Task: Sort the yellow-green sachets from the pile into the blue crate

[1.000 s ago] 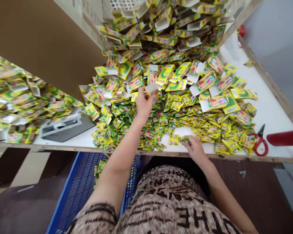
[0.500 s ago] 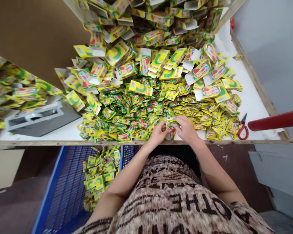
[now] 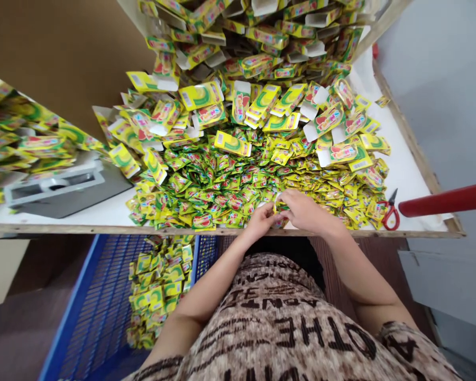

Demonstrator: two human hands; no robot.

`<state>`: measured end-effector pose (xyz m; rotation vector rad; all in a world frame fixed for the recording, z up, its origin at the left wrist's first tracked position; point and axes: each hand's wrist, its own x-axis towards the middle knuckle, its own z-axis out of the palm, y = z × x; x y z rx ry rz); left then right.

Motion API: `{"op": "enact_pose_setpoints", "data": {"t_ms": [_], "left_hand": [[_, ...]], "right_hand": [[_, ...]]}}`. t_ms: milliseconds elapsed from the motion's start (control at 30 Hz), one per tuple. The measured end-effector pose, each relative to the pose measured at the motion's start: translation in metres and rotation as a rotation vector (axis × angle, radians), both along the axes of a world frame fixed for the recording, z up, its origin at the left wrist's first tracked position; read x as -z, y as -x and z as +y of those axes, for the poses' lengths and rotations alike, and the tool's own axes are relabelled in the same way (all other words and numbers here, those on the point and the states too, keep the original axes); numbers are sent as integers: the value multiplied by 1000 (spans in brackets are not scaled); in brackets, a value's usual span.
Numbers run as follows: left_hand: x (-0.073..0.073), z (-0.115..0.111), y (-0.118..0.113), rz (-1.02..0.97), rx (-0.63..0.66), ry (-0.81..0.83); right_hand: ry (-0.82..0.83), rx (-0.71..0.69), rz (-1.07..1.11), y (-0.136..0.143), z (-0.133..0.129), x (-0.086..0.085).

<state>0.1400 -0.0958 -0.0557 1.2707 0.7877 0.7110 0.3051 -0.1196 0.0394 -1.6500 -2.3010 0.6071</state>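
My left hand (image 3: 261, 218) and my right hand (image 3: 299, 210) meet above the front edge of the white table (image 3: 115, 207). Fingers of both are closed around a small box (image 3: 278, 200), of which only a whitish edge and a bit of yellow show between them. Just beyond my hands spreads a pile of small green and yellow packets (image 3: 230, 182). Behind the packets lie many yellow printed boxes (image 3: 201, 96), several with open white flaps, heaped up towards the back.
Red-handled scissors (image 3: 391, 214) lie at the right, beside a red pole (image 3: 444, 199). A grey holder (image 3: 75, 188) stands at the left. Below the table edge, a blue basket (image 3: 77, 301) holds filled yellow boxes (image 3: 158, 291). Brown cardboard (image 3: 63, 47) rises at the back left.
My right hand has turned over the box and its wrist has shifted right, so less of the box shows. The view has shifted slightly. A yellow box at the back has tilted flatter.
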Motion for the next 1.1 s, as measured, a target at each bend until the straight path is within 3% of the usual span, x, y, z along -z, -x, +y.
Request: {"op": "enact_pose_setpoints", "data": {"t_ms": [133, 267, 467, 733, 967, 1100], "left_hand": [[0, 2, 5, -146, 99, 103], [1, 1, 4, -156, 44, 106], [3, 0, 1, -186, 28, 156], [6, -1, 0, -127, 5, 60], [9, -1, -1, -89, 5, -2], [8, -2, 1, -45, 8, -31]], "right_hand": [[-87, 75, 96, -6, 1, 15], [-226, 107, 158, -6, -4, 36], [-151, 57, 231, -13, -8, 30], [-281, 306, 308, -3, -11, 51], [-242, 102, 106, -17, -11, 24], [-152, 60, 26, -9, -12, 32]]}}
